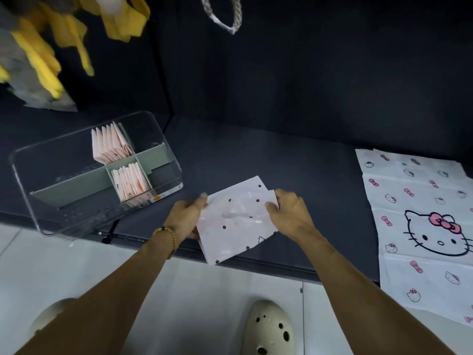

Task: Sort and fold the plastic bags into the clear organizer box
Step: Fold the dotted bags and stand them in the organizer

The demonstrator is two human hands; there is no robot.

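— Bag in play? 
— Folded white plastic bag point(236, 219), dark red dots, glossy and creased, a bit of black line drawing at the lower right edge. Held over the near edge of the dark surface point(268, 155), tilted, just right of the clear organizer box point(38, 201).

— Grip? 
— Left hand point(185, 219) curled round the bag's left edge, thumb on top near the upper corner; beaded bracelet point(169, 234) at the wrist. Right hand point(290, 210) pinching the right edge, thumb over the face, fingers behind. Both closed on the bag.

— Box contents? 
— Grey-green dividers point(76, 183); two rows of folded pinkish bags point(112, 142) standing upright in adjacent compartments, remaining compartments bare.

— Surface and room? 
— Flat cartoon-cat bag point(419, 216) with pink bows at right, draping over the front edge. Yellow and grey bags point(38, 55) heaped at far left, a braided white handle point(225, 19) hanging above. Pale tiled floor point(204, 303) below, a cream perforated clog point(268, 329).
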